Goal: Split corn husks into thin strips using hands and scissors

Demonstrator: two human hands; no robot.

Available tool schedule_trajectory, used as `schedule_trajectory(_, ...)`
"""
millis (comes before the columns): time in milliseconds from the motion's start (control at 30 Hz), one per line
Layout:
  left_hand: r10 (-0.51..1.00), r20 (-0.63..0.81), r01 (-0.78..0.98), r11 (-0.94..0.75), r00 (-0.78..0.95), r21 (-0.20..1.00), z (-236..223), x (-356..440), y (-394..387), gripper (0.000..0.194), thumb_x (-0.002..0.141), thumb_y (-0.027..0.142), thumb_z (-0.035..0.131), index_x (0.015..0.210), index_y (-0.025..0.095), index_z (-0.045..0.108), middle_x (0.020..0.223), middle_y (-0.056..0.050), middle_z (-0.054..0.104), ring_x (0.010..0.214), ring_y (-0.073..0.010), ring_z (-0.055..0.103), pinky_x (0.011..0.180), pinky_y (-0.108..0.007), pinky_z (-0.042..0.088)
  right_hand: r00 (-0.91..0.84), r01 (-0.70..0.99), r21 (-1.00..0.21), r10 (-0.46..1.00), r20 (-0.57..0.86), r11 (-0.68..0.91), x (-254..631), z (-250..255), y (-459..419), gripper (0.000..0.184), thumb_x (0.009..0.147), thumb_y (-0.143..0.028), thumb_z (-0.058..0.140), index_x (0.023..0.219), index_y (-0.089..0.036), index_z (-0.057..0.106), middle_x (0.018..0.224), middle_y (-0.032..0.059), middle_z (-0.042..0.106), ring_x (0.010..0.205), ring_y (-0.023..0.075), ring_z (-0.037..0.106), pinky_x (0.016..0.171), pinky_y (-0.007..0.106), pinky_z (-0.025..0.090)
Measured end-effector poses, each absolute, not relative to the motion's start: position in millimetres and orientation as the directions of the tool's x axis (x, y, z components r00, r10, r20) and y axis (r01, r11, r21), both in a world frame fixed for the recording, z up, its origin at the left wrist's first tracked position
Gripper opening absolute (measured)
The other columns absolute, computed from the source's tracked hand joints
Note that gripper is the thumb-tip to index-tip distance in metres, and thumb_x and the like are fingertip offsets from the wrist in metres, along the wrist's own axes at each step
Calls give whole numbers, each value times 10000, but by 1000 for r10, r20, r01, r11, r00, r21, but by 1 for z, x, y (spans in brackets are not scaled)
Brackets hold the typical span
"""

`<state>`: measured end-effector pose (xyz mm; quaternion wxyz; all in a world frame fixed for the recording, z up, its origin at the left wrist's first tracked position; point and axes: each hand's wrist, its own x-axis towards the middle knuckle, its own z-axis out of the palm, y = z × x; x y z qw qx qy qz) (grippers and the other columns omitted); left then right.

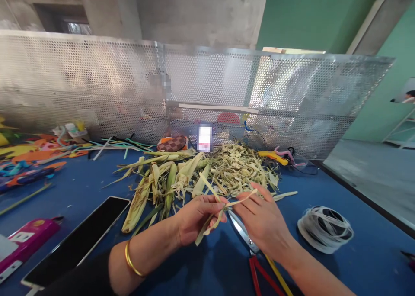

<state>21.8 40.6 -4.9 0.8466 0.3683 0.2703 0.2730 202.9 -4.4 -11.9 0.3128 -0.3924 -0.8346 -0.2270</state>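
Observation:
My left hand (194, 216) is closed in a pinch on pale corn husk strips (212, 220) that hang below its fingers. My right hand (262, 220) meets it from the right, fingers curled round a thin husk strip (243, 197) that runs between both hands. Scissors (241, 231) with red and yellow handles lie on the blue table (207, 265) under my right hand. Behind the hands lies a heap of corn husks (181, 177) and shredded husk strips (240, 168).
A phone (78, 242) lies face up at the left, with a pink box (27, 239) beside it. A coil of white cord (325, 229) sits at the right. A perforated metal screen (97, 88) stands along the table's far edge. Coloured strips and tools (29, 157) lie at the far left.

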Motion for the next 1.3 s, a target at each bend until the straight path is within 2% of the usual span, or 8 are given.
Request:
schedule_trajectory(100,669,-267,-242,566,693,788,-5,22,41,162,688,167,693,817,119,607,557,-6,639,364,-52,491,360,-128,342,-562,785,269,459,688,558,205,-16,-1,295,905,-68,362,817,-182,620,750,36,656,872,176,582,1054,423,242)
schedule_trajectory(267,618,-283,-163,565,734,809,-4,21,40,270,699,214,706,935,120,613,736,-71,702,447,-79,577,383,-139,377,-521,806,219,482,705,550,207,-23,-1,296,910,-71,357,863,-181,627,791,32,677,851,175,586,1023,421,275)
schedule_trajectory(633,542,-300,-65,554,785,830,-1,18,41,262,643,234,753,816,138,581,613,-44,683,379,-73,533,375,-142,342,-563,769,268,415,714,580,211,-19,-1,273,935,-103,372,885,-186,627,796,32,692,877,160,617,1017,405,296)
schedule_trajectory(867,396,-243,-22,559,885,829,4,15,40,283,635,284,766,788,127,586,617,-67,689,367,-77,540,371,-150,356,-544,720,167,398,738,674,210,-22,1,262,957,-150,379,892,-192,629,808,18,697,834,137,631,1010,414,289)
schedule_trajectory(1067,618,-230,-100,451,752,887,4,21,38,316,652,332,739,839,150,560,661,-40,691,414,-77,562,383,-150,344,-381,745,-113,560,736,657,209,-19,-1,221,919,-231,483,1084,-235,630,1003,58,687,982,191,612,957,416,385)
schedule_trajectory(1167,717,-206,-95,355,666,930,3,24,38,327,659,357,711,859,152,553,667,-37,688,414,-88,568,380,-165,328,-174,649,-501,753,635,572,207,-16,-5,270,878,-316,539,1114,-227,635,1088,88,671,1012,226,616,843,366,490)
schedule_trajectory(1233,750,-203,-59,307,630,950,2,25,37,325,671,363,693,875,151,556,691,-44,695,407,-91,565,375,-175,307,-45,486,-754,874,483,442,205,-13,-8,279,866,-385,537,1037,-210,672,984,85,704,890,223,656,735,328,524)
schedule_trajectory(1300,759,-203,1,258,618,966,1,26,36,320,687,373,676,884,142,574,716,-56,703,393,-86,550,370,-182,287,35,362,-878,937,347,312,202,-11,-9,297,839,-443,552,898,-195,705,794,65,712,748,213,658,648,307,519)
